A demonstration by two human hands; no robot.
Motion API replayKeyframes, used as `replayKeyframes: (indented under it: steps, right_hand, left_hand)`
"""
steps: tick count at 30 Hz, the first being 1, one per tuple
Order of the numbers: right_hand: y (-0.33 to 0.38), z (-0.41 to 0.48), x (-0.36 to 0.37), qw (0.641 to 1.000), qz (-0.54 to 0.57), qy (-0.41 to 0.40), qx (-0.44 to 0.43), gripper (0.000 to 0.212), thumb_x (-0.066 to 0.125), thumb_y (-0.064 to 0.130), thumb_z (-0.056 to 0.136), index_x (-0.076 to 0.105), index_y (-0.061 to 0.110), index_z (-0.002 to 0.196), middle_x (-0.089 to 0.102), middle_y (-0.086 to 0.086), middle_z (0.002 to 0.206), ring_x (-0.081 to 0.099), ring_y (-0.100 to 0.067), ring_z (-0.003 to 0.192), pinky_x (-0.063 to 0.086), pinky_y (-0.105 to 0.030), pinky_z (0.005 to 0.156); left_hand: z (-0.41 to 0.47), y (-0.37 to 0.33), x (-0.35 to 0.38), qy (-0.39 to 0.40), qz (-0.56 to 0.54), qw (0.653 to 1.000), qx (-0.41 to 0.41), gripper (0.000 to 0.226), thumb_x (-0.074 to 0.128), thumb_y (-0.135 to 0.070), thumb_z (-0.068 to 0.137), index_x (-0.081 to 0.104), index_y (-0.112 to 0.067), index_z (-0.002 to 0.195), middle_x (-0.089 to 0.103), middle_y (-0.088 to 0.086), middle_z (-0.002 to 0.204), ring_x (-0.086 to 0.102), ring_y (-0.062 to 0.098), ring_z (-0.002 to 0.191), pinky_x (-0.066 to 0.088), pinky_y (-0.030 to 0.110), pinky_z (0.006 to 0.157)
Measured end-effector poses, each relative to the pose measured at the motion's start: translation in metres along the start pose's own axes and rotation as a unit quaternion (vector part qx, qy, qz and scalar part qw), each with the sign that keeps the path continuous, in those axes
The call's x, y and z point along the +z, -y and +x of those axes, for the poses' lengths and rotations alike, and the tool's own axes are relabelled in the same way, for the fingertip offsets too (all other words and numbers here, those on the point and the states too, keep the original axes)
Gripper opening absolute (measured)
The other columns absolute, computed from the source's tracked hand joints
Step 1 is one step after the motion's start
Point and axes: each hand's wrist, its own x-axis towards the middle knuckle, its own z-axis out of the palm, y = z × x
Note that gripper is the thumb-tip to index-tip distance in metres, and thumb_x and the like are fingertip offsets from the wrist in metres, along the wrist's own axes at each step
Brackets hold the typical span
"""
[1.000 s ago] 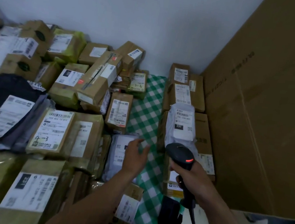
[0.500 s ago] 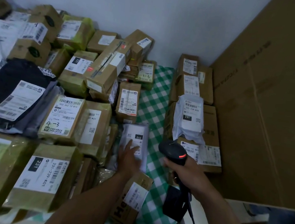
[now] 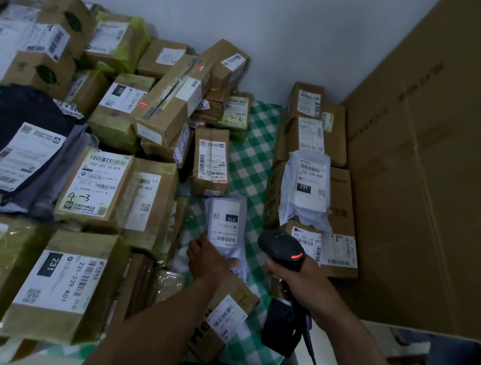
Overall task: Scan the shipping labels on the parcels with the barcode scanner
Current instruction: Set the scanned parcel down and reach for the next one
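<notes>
Left hand [image 3: 208, 261] holds pouch [image 3: 225, 220] 010, right hand [image 3: 303, 279] scanner [image 3: 281, 245].

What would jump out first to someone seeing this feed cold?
The heap of labelled brown parcels fills the left half, and a huge cardboard box walls off the right. In the middle, on the green checked cloth, the left hand holds a white mailer by its near end, while the right hand grips the black barcode scanner, red light on, just right of it.
</notes>
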Motion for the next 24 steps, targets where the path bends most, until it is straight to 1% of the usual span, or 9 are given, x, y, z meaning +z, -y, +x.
replayKeyframes:
  steps: [3,6,8,10,12,14,18,22,24]
  right_hand:
    - [-0.001,0.002,0.0,1.0,0.004,0.002,0.001,0.016,0.075,0.026,0.094,0.073,0.021,0.108,0.076,-0.017,0.102,0.06,-0.012,0.066,0.05,-0.026,0.061]
    - [-0.003,0.006,0.001,1.0,0.005,0.001,0.0,0.017,0.076,0.026,0.092,0.073,0.021,0.109,0.074,-0.02,0.103,0.06,-0.012,0.065,0.05,-0.027,0.062]
    - [-0.005,0.008,0.002,1.0,0.001,0.002,-0.005,0.018,0.077,0.027,0.092,0.073,0.022,0.109,0.075,-0.02,0.101,0.061,-0.014,0.067,0.051,-0.031,0.066]
    - [-0.007,0.01,0.002,1.0,0.0,0.002,-0.008,0.019,0.078,0.029,0.091,0.073,0.023,0.108,0.076,-0.019,0.1,0.061,-0.014,0.067,0.05,-0.034,0.068]
    - [-0.01,0.012,0.002,1.0,-0.003,0.004,-0.009,0.02,0.078,0.031,0.09,0.073,0.023,0.108,0.075,-0.019,0.1,0.061,-0.015,0.067,0.051,-0.034,0.068]
    - [-0.011,0.013,0.002,1.0,-0.003,0.008,-0.01,0.02,0.078,0.032,0.09,0.073,0.023,0.107,0.075,-0.02,0.1,0.061,-0.015,0.067,0.05,-0.034,0.068]
    - [-0.014,0.012,0.001,1.0,-0.006,0.007,-0.019,0.02,0.078,0.032,0.09,0.073,0.023,0.107,0.075,-0.018,0.095,0.062,-0.014,0.066,0.051,-0.031,0.066]
    - [-0.019,0.015,0.005,0.999,-0.029,-0.009,-0.036,0.022,0.078,0.037,0.089,0.073,0.03,0.109,0.076,0.001,0.086,0.069,-0.013,0.082,0.054,-0.033,0.08]
    - [-0.018,0.013,0.009,0.999,-0.02,-0.012,-0.046,0.021,0.078,0.031,0.09,0.071,0.03,0.11,0.075,0.007,0.087,0.069,-0.007,0.081,0.053,-0.025,0.076]
  left_hand:
    - [-0.003,0.003,0.0,-0.032,-0.039,0.998,0.028,0.081,0.091,-0.019,0.072,0.046,-0.014,0.139,0.039,0.014,0.141,0.038,0.035,0.132,0.044,0.049,0.106]
    - [-0.007,0.009,0.0,-0.049,-0.084,0.992,0.076,0.035,0.073,0.003,0.083,0.061,-0.018,0.108,0.047,0.008,0.131,0.049,0.025,0.119,0.049,0.034,0.096]
    - [-0.008,0.014,-0.001,-0.048,-0.119,0.989,0.078,0.021,0.07,0.001,0.089,0.063,-0.014,0.102,0.054,0.009,0.123,0.056,0.023,0.11,0.048,0.029,0.093]
    - [-0.007,0.02,0.0,-0.051,-0.149,0.986,0.063,0.011,0.072,-0.01,0.093,0.064,-0.012,0.1,0.062,0.009,0.112,0.062,0.027,0.104,0.052,0.038,0.093]
    - [-0.009,0.022,0.0,-0.046,-0.169,0.984,0.035,0.006,0.068,-0.015,0.097,0.064,-0.014,0.093,0.067,0.008,0.102,0.065,0.03,0.099,0.054,0.041,0.089]
    - [-0.013,0.018,-0.004,-0.045,-0.186,0.981,0.016,0.01,0.061,-0.018,0.102,0.063,-0.012,0.094,0.067,0.009,0.102,0.065,0.03,0.098,0.052,0.038,0.087]
    - [-0.027,0.003,-0.018,-0.016,-0.248,0.966,0.076,0.011,0.055,-0.02,0.106,0.058,-0.012,0.099,0.065,0.005,0.099,0.063,0.025,0.096,0.049,0.034,0.081]
    - [-0.047,0.002,-0.039,0.029,-0.32,0.941,0.104,0.009,0.061,-0.023,0.104,0.062,-0.014,0.103,0.07,0.0,0.105,0.068,0.018,0.102,0.059,0.033,0.086]
    - [-0.06,0.004,-0.05,0.024,-0.349,0.928,0.126,0.007,0.061,-0.02,0.104,0.063,-0.014,0.102,0.073,0.002,0.105,0.071,0.019,0.102,0.062,0.036,0.085]
